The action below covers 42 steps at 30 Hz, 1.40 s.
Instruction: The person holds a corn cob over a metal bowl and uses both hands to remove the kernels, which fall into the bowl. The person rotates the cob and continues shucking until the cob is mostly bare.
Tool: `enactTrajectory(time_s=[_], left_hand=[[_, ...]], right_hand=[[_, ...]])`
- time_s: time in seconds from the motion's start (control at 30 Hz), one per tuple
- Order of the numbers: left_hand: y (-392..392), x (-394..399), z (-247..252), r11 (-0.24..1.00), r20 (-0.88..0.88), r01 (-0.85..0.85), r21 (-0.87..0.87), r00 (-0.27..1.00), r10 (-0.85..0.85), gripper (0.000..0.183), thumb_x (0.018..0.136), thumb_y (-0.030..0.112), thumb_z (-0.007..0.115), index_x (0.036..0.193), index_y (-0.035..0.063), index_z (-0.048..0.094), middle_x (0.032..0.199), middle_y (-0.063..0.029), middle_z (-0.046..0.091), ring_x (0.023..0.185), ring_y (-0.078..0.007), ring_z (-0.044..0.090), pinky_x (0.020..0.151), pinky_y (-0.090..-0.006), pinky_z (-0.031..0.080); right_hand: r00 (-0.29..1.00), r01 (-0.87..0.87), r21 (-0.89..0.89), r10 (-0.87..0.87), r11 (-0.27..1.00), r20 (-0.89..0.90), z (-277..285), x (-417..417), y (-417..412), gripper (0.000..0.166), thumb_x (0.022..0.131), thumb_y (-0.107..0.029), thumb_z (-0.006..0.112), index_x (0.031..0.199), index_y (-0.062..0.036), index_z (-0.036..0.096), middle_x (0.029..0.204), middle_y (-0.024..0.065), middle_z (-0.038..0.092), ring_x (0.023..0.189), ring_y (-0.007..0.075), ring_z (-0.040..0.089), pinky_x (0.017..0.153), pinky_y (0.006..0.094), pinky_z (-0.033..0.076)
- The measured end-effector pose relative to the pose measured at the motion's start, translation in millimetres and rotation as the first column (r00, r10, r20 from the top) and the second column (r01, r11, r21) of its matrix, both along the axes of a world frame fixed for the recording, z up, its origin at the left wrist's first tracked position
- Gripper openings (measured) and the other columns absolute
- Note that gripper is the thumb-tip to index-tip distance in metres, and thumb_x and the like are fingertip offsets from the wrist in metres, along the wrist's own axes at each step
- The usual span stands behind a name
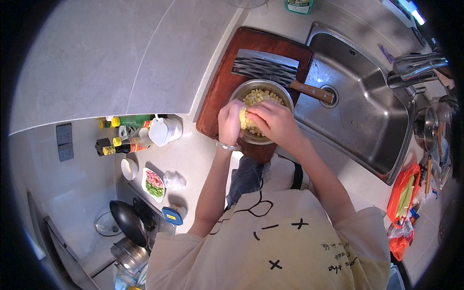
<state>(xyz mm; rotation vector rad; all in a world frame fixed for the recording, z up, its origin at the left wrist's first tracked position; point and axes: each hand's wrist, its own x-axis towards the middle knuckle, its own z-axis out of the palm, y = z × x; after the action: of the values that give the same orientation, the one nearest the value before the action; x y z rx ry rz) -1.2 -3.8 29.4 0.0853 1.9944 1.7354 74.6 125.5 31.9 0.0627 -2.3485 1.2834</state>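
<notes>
Over a stainless steel bowl (238, 87), my left hand (231, 117) is closed around a piece of corn cob (243, 119) with yellow kernels on it. The fingers of my right hand (272, 121) press on the kernels from the other side; its fingertips are partly hidden. Loose corn kernels (261, 96) lie in the bowl beneath both hands. The bowl stands on a reddish-brown wooden cutting board (214, 108). Just beyond it a cleaver (266, 65) lies flat, its wooden handle reaching out over the sink edge.
At right is a steel sink (355, 127) with a faucet (417, 72). To the left stand bottles (132, 146), a white lidded container (165, 131) and a plate (158, 198) of diced pink and green food. A black wok (127, 223) sits lower left. An overhead cabinet (108, 58) juts in.
</notes>
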Motion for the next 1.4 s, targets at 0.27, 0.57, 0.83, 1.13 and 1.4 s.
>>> enactTrajectory(time_s=[0.27, 0.57, 0.83, 1.13, 1.4], left_hand=[[0, 4, -6, 0.999, -0.010, 0.012, -0.052, 1.000, -0.013, 0.028, 0.086, 0.018, 0.041, 0.073, 0.0010, 0.058, 0.056, -0.0018, 0.050, 0.042, -0.0077, 0.045, 0.034, -0.0238, 0.033], [1, 0, -3, 0.995, 0.016, 0.018, -0.101, 1.000, -0.016, 0.028, 0.085, 0.020, 0.042, 0.073, 0.0014, 0.059, 0.058, -0.0025, 0.052, 0.043, -0.0092, 0.048, 0.033, -0.0240, 0.033], [4, -1, 6, 0.998, 0.220, -0.062, -0.012, 0.973, 0.063, 0.032, 0.087, 0.028, 0.045, 0.076, 0.0012, 0.058, 0.059, -0.0021, 0.053, 0.041, -0.0075, 0.047, 0.030, -0.0204, 0.031], [4, 2, 7, 0.999, 0.239, -0.026, 0.043, 0.971, 0.015, 0.031, 0.087, 0.031, 0.052, 0.075, 0.0022, 0.058, 0.058, -0.0014, 0.053, 0.039, -0.0060, 0.045, 0.029, -0.0193, 0.028], [3, -1, 2, 0.997, 0.191, -0.067, 0.025, 0.980, 0.061, 0.027, 0.086, 0.027, 0.053, 0.072, 0.0037, 0.057, 0.055, -0.0004, 0.050, 0.036, -0.0065, 0.041, 0.028, -0.0206, 0.027]], right_hand=[[0.997, 0.070, -0.177, -0.075, 0.982, -0.020, -18, 2, -7, 0.009, 0.080, -0.007, 0.061, 0.084, 0.0006, 0.061, 0.078, 0.0133, 0.062, 0.069, 0.0272, 0.061, 0.063, 0.0336, 0.048], [0.997, 0.078, -0.300, -0.069, 0.951, 0.043, -7, 0, -6, 0.015, 0.080, -0.010, 0.063, 0.090, 0.0003, 0.060, 0.087, 0.0137, 0.061, 0.078, 0.0240, 0.061, 0.071, 0.0312, 0.047], [0.995, 0.090, -0.072, -0.088, 0.993, 0.038, -14, 1, -16, 0.021, 0.083, -0.021, 0.059, 0.094, -0.0042, 0.053, 0.086, 0.0146, 0.056, 0.080, 0.0315, 0.057, 0.068, 0.0395, 0.046], [0.996, 0.016, -0.114, -0.005, 0.993, 0.092, -23, 2, -13, 0.019, 0.086, -0.020, 0.055, 0.096, -0.0043, 0.054, 0.086, 0.0140, 0.054, 0.081, 0.0310, 0.056, 0.070, 0.0409, 0.045], [0.989, -0.016, 0.074, 0.026, 0.997, -0.144, -12, 2, -2, 0.018, 0.078, -0.013, 0.062, 0.093, -0.0031, 0.061, 0.091, 0.0085, 0.056, 0.083, 0.0266, 0.055, 0.074, 0.0364, 0.046]])
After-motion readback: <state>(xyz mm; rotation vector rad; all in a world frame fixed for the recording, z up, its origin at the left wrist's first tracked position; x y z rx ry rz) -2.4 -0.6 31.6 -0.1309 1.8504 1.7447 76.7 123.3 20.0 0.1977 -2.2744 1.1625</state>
